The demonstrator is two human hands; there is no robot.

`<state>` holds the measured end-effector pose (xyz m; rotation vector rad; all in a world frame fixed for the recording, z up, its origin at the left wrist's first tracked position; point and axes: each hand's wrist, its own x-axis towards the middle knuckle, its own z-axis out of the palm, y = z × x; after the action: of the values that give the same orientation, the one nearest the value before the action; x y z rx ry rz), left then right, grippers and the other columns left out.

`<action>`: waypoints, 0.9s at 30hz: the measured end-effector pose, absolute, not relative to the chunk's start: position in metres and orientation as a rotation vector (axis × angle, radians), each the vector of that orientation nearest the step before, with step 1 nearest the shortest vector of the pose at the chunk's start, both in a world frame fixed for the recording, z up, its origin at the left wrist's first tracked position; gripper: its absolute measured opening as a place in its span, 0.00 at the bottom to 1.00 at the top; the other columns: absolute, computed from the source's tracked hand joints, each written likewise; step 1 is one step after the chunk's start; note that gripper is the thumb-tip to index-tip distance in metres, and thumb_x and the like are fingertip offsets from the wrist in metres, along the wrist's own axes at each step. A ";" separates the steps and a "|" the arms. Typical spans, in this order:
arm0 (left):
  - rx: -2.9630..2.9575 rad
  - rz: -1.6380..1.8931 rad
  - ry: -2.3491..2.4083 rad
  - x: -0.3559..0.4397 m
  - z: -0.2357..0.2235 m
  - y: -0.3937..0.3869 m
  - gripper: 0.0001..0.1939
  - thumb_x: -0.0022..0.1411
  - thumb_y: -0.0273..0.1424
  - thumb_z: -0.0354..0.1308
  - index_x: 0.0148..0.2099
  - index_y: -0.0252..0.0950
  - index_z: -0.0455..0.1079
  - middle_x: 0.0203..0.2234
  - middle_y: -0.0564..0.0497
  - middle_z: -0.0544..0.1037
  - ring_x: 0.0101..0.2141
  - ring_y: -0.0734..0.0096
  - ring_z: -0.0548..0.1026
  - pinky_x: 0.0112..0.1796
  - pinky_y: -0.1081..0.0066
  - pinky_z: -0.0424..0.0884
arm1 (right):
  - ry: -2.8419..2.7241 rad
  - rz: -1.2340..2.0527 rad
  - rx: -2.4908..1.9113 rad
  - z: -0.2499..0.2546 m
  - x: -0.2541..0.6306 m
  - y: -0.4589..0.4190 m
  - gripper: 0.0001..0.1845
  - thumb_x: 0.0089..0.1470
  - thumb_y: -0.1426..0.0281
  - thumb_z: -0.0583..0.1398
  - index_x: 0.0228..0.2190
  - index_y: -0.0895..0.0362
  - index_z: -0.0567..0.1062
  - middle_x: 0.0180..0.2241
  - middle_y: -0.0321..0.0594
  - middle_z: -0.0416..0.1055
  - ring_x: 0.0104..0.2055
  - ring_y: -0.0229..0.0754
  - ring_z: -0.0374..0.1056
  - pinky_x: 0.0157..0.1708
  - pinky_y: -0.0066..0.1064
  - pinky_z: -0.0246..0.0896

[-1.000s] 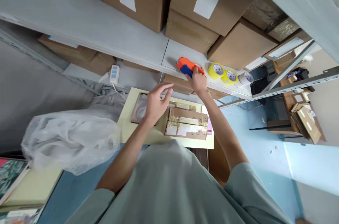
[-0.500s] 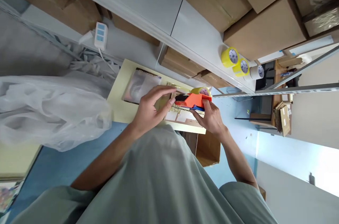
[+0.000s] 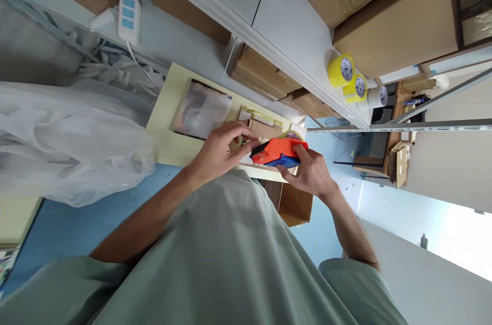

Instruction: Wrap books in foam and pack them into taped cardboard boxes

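My right hand (image 3: 309,171) grips an orange and blue tape dispenser (image 3: 279,150), its dark front end pointing left. A yellow tape roll (image 3: 292,135) shows behind the dispenser's body. At that front end, my left hand (image 3: 226,145) has its thumb and fingers bent in a pinch; what lies between the fingertips is too small to make out. Below both hands a cardboard box (image 3: 261,129), partly taped, rests on the pale yellow table (image 3: 163,130), mostly hidden by the dispenser. Left of it lies a flat, clear-wrapped packet (image 3: 203,107).
Two yellow tape rolls (image 3: 341,70) and a white roll (image 3: 377,97) stand on the shelf edge (image 3: 295,58), with cartons (image 3: 400,33) behind. A power strip (image 3: 129,17) sits at left, above plastic sheeting (image 3: 73,140). An open carton (image 3: 295,205) is on the floor.
The tape dispenser has come down from the shelf in my right hand to above the box. My left fingers have bent in to its front end. My view has swung too.
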<state>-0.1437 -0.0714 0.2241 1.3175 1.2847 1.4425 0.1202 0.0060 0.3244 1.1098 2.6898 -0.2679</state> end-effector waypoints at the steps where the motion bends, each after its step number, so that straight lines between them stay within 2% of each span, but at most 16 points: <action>1: 1.259 1.415 1.288 -0.142 0.219 -0.072 0.11 0.74 0.41 0.65 0.42 0.40 0.80 0.38 0.50 0.84 0.38 0.66 0.79 0.40 0.67 0.75 | 2.626 -0.296 1.137 0.327 0.116 0.005 0.32 0.72 0.43 0.58 0.58 0.57 0.74 0.34 0.47 0.82 0.35 0.54 0.80 0.36 0.39 0.71; 5: 0.971 1.276 1.277 -0.127 0.193 -0.077 0.21 0.71 0.52 0.66 0.41 0.38 0.81 0.34 0.49 0.84 0.32 0.68 0.77 0.34 0.69 0.72 | 2.344 -0.373 1.221 0.333 0.095 0.003 0.31 0.72 0.40 0.59 0.55 0.54 0.78 0.37 0.46 0.85 0.38 0.54 0.82 0.37 0.36 0.66; 9: 0.780 1.195 1.241 -0.120 0.158 -0.085 0.28 0.65 0.59 0.68 0.40 0.37 0.81 0.33 0.47 0.85 0.33 0.65 0.78 0.35 0.68 0.74 | 2.087 -0.394 1.197 0.346 0.084 0.016 0.31 0.69 0.37 0.59 0.43 0.52 0.80 0.37 0.45 0.85 0.39 0.54 0.82 0.34 0.34 0.62; 12: 0.637 1.242 1.370 -0.133 0.121 -0.088 0.28 0.62 0.60 0.69 0.40 0.37 0.80 0.34 0.46 0.85 0.38 0.59 0.81 0.41 0.65 0.77 | 1.915 -0.487 1.227 0.365 0.093 0.035 0.33 0.68 0.35 0.59 0.35 0.52 0.78 0.33 0.44 0.84 0.35 0.50 0.80 0.32 0.34 0.60; 17: 0.518 1.193 1.425 -0.141 0.063 -0.079 0.30 0.54 0.61 0.73 0.37 0.37 0.80 0.34 0.44 0.86 0.40 0.56 0.82 0.44 0.62 0.77 | 1.779 -0.685 1.394 0.388 0.100 0.055 0.37 0.63 0.31 0.59 0.31 0.53 0.76 0.25 0.39 0.80 0.26 0.43 0.75 0.27 0.32 0.60; 23: 0.414 1.205 1.386 -0.110 0.030 -0.065 0.34 0.50 0.64 0.73 0.37 0.37 0.78 0.35 0.44 0.86 0.40 0.58 0.81 0.44 0.64 0.75 | 1.843 -0.677 1.408 0.384 0.074 0.053 0.38 0.63 0.31 0.58 0.30 0.53 0.75 0.24 0.40 0.79 0.25 0.42 0.73 0.27 0.32 0.59; 27: 0.431 1.164 1.396 -0.095 0.017 -0.059 0.28 0.55 0.58 0.71 0.37 0.37 0.79 0.33 0.46 0.84 0.38 0.61 0.79 0.43 0.65 0.73 | 1.879 -0.604 1.355 0.376 0.065 0.053 0.38 0.64 0.31 0.57 0.30 0.53 0.76 0.25 0.40 0.77 0.28 0.43 0.74 0.29 0.33 0.59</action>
<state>-0.0954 -0.0590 0.0172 0.4305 1.3957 1.1635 0.0652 0.0534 0.3760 1.3552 1.8792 -0.6041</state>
